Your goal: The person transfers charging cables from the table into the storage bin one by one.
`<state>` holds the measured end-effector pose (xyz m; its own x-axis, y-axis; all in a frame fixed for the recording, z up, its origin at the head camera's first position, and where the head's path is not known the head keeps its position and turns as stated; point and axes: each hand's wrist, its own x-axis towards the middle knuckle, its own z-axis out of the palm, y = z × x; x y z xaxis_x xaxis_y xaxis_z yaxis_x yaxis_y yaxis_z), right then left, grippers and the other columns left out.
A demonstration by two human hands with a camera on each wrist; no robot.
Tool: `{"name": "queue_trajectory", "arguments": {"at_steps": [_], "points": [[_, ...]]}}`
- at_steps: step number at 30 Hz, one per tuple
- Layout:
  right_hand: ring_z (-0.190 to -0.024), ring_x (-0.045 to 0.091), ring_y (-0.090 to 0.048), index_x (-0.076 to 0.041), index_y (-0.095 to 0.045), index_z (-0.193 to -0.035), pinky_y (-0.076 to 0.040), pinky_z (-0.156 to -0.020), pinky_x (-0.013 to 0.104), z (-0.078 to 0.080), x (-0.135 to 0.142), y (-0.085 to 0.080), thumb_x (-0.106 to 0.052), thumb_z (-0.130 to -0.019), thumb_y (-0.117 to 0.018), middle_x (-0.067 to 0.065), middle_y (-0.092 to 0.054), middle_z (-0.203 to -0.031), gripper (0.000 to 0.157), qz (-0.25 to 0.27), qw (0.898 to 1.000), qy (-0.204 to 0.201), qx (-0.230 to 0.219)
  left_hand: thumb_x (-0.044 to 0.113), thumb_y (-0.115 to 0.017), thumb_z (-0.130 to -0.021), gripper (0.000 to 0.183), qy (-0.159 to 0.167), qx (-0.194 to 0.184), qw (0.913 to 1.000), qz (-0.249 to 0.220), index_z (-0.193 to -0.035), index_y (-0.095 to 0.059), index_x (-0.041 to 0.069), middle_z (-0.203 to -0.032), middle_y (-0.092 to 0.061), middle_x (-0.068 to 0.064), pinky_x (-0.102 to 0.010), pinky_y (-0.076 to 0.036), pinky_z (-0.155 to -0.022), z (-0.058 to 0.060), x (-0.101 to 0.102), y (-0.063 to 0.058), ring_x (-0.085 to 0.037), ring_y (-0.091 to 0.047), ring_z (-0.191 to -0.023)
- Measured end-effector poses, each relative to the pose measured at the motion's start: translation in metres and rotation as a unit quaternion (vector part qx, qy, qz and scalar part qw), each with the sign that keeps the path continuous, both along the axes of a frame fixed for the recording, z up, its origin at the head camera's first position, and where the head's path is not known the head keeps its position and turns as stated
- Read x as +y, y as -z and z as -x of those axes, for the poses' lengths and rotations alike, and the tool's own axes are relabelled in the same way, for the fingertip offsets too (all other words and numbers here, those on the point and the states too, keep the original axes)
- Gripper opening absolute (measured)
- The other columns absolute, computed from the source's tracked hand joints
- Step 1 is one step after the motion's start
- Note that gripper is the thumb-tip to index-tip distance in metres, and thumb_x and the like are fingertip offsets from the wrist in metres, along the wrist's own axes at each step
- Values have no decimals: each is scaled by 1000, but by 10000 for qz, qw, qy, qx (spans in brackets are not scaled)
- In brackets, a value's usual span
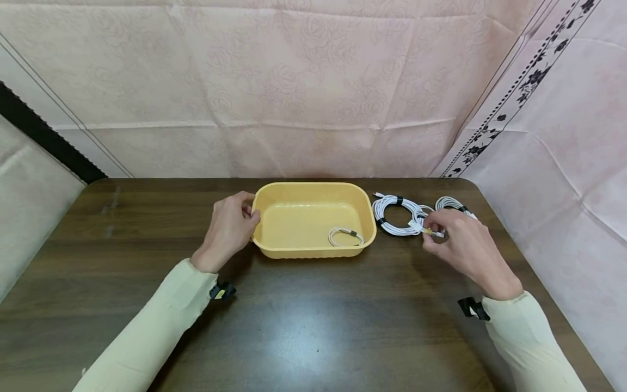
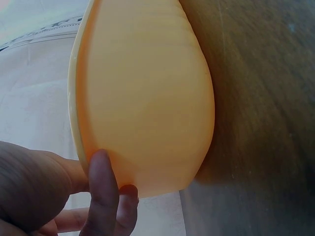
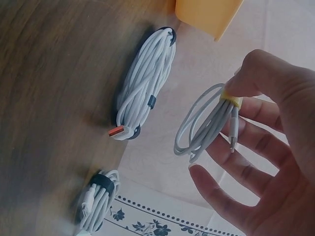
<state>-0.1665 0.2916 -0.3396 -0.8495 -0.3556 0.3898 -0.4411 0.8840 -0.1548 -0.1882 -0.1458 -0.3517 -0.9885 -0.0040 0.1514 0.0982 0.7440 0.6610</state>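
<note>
My left hand (image 1: 227, 228) pinches the left rim of a yellow plastic basin (image 1: 299, 223), with fingertips on its outer wall in the left wrist view. Inside the basin, near its front right corner, lies a small coiled white cable (image 1: 333, 233) with a dark tie. My right hand (image 1: 462, 247) holds another coiled white cable (image 3: 206, 123) between thumb and fingers, right at its yellow tie. Its metal plug hangs beside the coil. Below that hand, a large white cable coil (image 3: 145, 83) with black ties and an orange-tipped plug lies on the table.
A further coiled white cable (image 3: 101, 204) with a black tie lies at the right, partly behind my right hand in the head view. The brown wooden table (image 1: 303, 321) ends at pale patterned cloth (image 1: 294, 98) behind and on the right.
</note>
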Motion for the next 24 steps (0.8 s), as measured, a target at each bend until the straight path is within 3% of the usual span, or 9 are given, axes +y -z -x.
{"name": "queue_trajectory", "arguments": {"at_steps": [15, 24], "points": [[-72, 10, -53, -22, -65, -82, -42, -61, 31, 3, -5, 0, -7, -74, -71, -7, -60, -76, 18, -66, 9999, -98, 111, 10, -63, -97, 35, 10, 40, 10000, -1, -129, -63, -4, -93, -68, -16, -26, -54, -57, 0, 0, 0, -23, -65, -75], [-72, 10, -54, -20, -66, -82, -44, -60, 29, 4, -10, 2, -5, -73, -71, -7, -60, -77, 18, -49, 9987, -373, 351, 10, -63, -98, 34, 12, -2, 10000, 14, -129, -63, -3, -94, -68, -16, -26, -54, -57, 0, 0, 0, -23, -64, -75]]}}
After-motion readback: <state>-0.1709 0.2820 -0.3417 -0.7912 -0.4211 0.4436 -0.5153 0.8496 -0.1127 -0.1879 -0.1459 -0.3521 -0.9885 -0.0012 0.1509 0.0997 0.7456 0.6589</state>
